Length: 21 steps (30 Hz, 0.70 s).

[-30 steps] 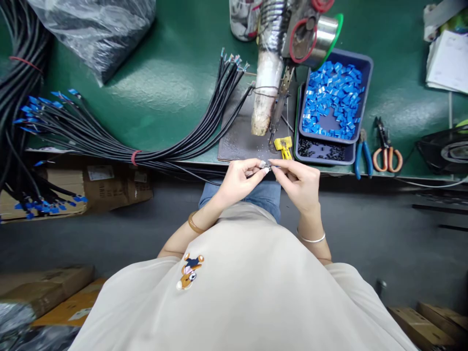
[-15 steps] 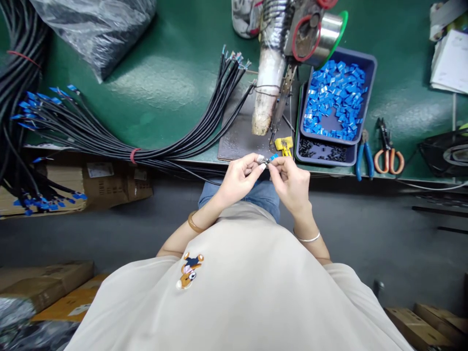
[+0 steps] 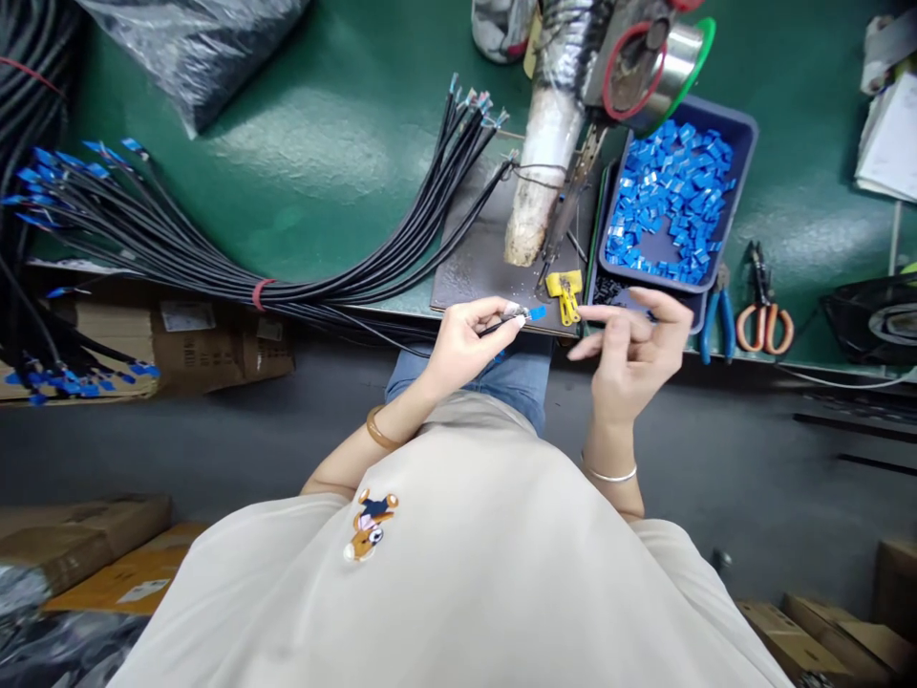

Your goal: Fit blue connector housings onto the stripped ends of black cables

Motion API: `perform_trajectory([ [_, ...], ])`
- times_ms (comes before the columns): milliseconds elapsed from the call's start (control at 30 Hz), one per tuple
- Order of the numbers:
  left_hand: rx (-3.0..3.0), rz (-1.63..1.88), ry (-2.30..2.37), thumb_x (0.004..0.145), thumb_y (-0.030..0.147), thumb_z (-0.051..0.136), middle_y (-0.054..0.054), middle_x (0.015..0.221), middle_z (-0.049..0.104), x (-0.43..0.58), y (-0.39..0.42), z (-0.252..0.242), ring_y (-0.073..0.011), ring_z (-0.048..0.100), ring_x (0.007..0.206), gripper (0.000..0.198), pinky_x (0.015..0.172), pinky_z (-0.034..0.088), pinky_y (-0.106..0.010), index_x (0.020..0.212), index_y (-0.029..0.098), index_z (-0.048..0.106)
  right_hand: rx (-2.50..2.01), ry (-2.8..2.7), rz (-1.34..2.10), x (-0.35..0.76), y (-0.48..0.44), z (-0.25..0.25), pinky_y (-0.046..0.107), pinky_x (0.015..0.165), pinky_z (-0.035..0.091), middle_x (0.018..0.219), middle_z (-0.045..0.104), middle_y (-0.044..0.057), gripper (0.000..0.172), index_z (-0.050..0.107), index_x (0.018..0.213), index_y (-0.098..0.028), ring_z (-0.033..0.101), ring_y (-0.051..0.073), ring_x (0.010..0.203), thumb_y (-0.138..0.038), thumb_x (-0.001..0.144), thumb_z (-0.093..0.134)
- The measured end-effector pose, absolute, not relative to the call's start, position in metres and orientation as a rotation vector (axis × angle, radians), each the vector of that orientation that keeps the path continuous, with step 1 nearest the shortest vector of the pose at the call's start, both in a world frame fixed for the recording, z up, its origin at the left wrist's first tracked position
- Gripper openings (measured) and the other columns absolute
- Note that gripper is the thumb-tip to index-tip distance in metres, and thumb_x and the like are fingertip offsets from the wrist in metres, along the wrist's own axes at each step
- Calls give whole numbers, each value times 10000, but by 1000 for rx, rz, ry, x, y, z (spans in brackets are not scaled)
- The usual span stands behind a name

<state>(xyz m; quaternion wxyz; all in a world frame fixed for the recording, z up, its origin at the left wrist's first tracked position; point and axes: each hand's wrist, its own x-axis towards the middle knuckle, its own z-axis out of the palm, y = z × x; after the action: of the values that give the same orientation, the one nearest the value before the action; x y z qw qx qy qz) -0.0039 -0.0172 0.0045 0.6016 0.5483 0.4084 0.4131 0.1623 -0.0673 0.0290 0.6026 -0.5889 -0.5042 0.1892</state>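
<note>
Between the thumb and fingers of my left hand [image 3: 469, 344] is the end of a black cable [image 3: 494, 328], tipped with a small blue connector [image 3: 536, 312] that points right. My right hand [image 3: 634, 358] holds nothing; its fingers are spread over the front of a lower tray of small black parts [image 3: 608, 290]. Just left of its fingertips lies a yellow tool [image 3: 565, 287] on the brown board [image 3: 473, 272]. A grey tray [image 3: 745, 143] full of blue connectors [image 3: 673, 191] stands beyond my right hand.
A bundle of black cables [image 3: 344, 287] tied with a red band runs along the table edge. Over the board hangs a soldering fixture with a solder spool [image 3: 680, 72] and a white duct [image 3: 537, 182]. Blue-handled cutters [image 3: 718, 315] and orange-handled pliers [image 3: 763, 315] lie at right.
My right hand has let go of the cable's connector end and moved right, its fingers spreading. My left hand keeps its hold on the cable. The whole view has shifted slightly.
</note>
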Motion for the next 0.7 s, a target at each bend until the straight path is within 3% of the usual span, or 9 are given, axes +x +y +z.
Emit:
perform_trajectory([
  [100,1213,940,912,791,297,691,42,575,453,-2,-11,4,-43,374,521,170,502,298,-187,770,129,670,-1438,-1379,391,158,-66,22,277,659,592,946,751,17,56,593,960,-238,737,142,743,-266,912,593],
  [200,1180,942,894,784,294,694,41,580,437,0,-7,3,-45,371,527,171,511,309,-190,751,133,647,-1430,-1586,326,156,-62,12,324,770,612,1057,742,52,8,610,885,-226,735,184,936,-232,884,617],
  [500,1259,986,927,796,267,669,35,614,489,8,-1,2,-50,398,560,145,541,350,-186,743,136,640,-1395,-1643,159,154,-52,3,321,757,605,1127,734,60,77,552,836,-233,743,172,889,-171,871,581],
  [700,1228,979,918,788,233,658,46,574,408,10,3,2,-49,350,526,124,527,302,-205,718,146,605,-1372,-1602,223,154,-48,3,297,764,612,1116,737,63,96,557,829,-224,743,160,883,-140,852,597],
])
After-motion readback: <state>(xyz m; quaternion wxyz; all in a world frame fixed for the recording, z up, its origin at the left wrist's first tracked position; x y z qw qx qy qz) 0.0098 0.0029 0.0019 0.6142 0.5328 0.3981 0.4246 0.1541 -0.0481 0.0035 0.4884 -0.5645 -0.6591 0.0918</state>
